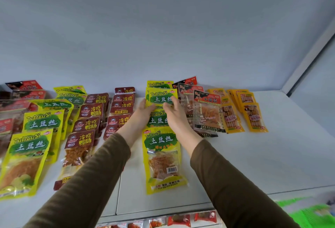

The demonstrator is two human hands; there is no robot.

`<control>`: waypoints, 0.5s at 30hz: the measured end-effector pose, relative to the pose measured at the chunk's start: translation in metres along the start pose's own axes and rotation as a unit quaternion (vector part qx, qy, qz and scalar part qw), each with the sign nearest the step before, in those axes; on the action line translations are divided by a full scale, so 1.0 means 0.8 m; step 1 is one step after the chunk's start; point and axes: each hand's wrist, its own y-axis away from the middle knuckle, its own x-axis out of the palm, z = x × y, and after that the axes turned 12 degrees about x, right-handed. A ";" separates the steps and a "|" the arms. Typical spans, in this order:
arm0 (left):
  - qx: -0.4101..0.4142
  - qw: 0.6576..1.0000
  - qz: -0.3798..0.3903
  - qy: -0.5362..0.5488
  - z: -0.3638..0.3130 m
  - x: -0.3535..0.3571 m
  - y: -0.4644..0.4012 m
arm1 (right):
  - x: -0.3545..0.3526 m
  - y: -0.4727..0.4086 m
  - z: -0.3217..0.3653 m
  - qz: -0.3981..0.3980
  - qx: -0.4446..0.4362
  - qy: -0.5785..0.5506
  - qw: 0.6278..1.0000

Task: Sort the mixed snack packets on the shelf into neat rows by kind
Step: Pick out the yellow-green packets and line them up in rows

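Brown sleeves (101, 178) nearest the lens, both forearms reaching toward the back of the shelf (272, 155). Below the front edge, small red packets (188, 219) on a lower level.

Left hand (143, 111) laid against the left edge of a yellow-green packet (160, 96) near the back wall, fingers fairly straight, thumb hidden. Right hand (174, 111) on that packet's right side, fingers spread and lightly bent over its face; whether pinching or only pressing, cannot tell. Packet apparently being squared into the middle yellow-green row (161, 148), overlapping front to back toward the front edge.

Elsewhere: dark red rows (87, 124) left of centre, a second yellow-green row (36, 137) toward the left edge, red-and-clear packets (206, 111) just right of the hands, orange packets (253, 115) toward the back right corner.

Likely risks: slick overlapped film sliding, so a sideways push may fan the whole row crooked; right wrist close to the red-and-clear packets, liable to nudge them out of line; two separate yellow-green rows possibly counting as unmerged kinds.
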 end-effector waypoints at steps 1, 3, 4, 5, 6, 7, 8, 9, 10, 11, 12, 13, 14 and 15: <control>-0.004 1.000 0.000 0.008 -0.002 0.004 0.002 | 0.000 -0.003 0.001 -0.007 0.004 -0.005 1.000; -0.007 1.000 0.000 0.002 -0.005 0.007 0.003 | 0.001 -0.011 0.001 -0.019 0.013 -0.005 1.000; -0.003 1.000 -0.001 -0.009 -0.005 0.008 0.002 | 0.001 -0.015 0.001 -0.022 0.018 -0.005 1.000; -0.001 1.000 -0.008 -0.028 -0.004 0.009 -0.001 | 0.002 -0.016 0.001 -0.022 0.022 -0.008 0.999; 0.005 0.999 -0.012 -0.044 0.000 0.008 -0.007 | 0.003 -0.017 0.002 -0.016 0.025 -0.018 0.999; 0.005 0.999 -0.016 -0.048 0.000 0.008 -0.009 | 0.003 -0.019 0.001 -0.012 0.028 -0.033 0.999; 0.007 0.999 -0.021 -0.046 0.000 0.008 -0.011 | 0.004 -0.023 0.000 -0.010 0.030 -0.051 0.998; 0.002 0.999 -0.023 -0.043 -0.001 0.008 -0.011 | 0.005 -0.027 -0.002 -0.009 0.029 -0.070 0.997; 0.005 0.999 -0.024 -0.047 -0.001 0.008 -0.011 | 0.007 -0.028 -0.002 -0.008 0.036 -0.084 0.996; 0.004 0.998 -0.022 -0.052 -0.003 0.007 -0.009 | 0.007 -0.028 -0.002 -0.005 0.045 -0.096 0.994; 0.008 0.998 -0.019 -0.058 -0.001 0.006 -0.009 | 0.009 -0.032 -0.003 -0.004 0.054 -0.109 0.993; 0.007 0.998 -0.022 -0.056 -0.002 0.005 -0.007 | 0.011 -0.034 -0.002 0.000 0.060 -0.121 0.991; 0.010 0.998 -0.029 -0.054 0.000 0.003 -0.009 | 0.014 -0.041 -0.005 0.009 0.062 -0.127 0.990; 0.009 0.998 -0.038 -0.053 -0.004 0.002 -0.007 | 0.017 -0.050 -0.010 0.023 0.061 -0.131 0.989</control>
